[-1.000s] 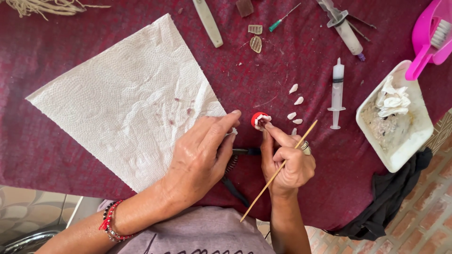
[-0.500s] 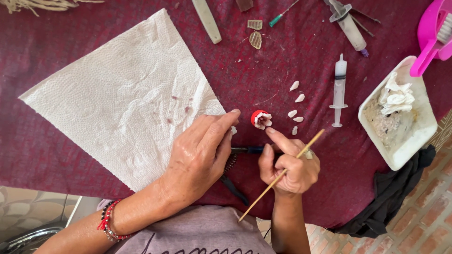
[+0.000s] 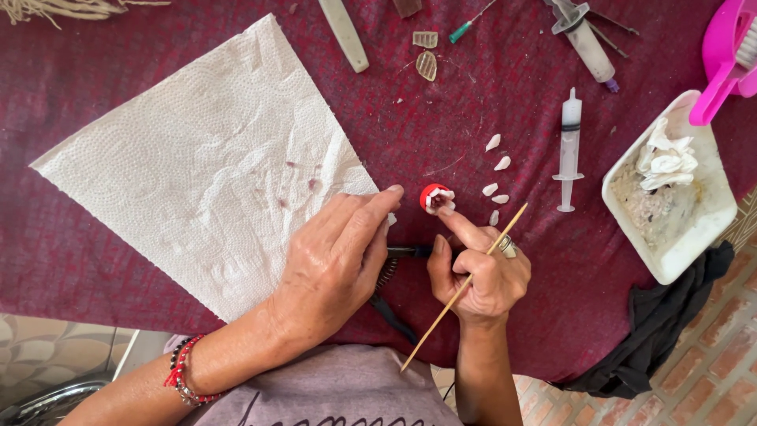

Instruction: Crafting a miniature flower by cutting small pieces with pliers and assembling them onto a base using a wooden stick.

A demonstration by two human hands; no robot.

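Vs. a sec ago not much has moved: the paper towel [image 3: 213,158] sits a bit further left/up in view, and the right hand's index has straightened out toward the red piece where it was more curled before.

L to R: white paper towel w/ a few faint pinkish spots, spread flat on the dark red cloth [image 3: 95,260]. Left hand [image 3: 335,264] lies palm-down over the towel's right corner, fingers together, index tip reaching just beside the small red-and-white piece [image 3: 434,196]; whether it pinches anything underneath, can't tell. A dark tool [image 3: 394,260] pokes out from under that hand. Right hand [image 3: 477,272]: index tip pressed onto the red piece, other fingers curled, pinching a thin wooden stick [image 3: 465,285] that slants up to the right. Red piece sits on the cloth, mid-table, btwn the two index tips.

Further right: a few small white petal-like bits [image 3: 497,164], a clear syringe [image 3: 569,146] lying upright in view, then a white tray [image 3: 714,229] w/ crumpled white stuff, a pink plastic thing [image 3: 721,67] over its top edge.

Surface is a maroon tablecloth; brick-pattern floor at lower right, patterned tile lower left.
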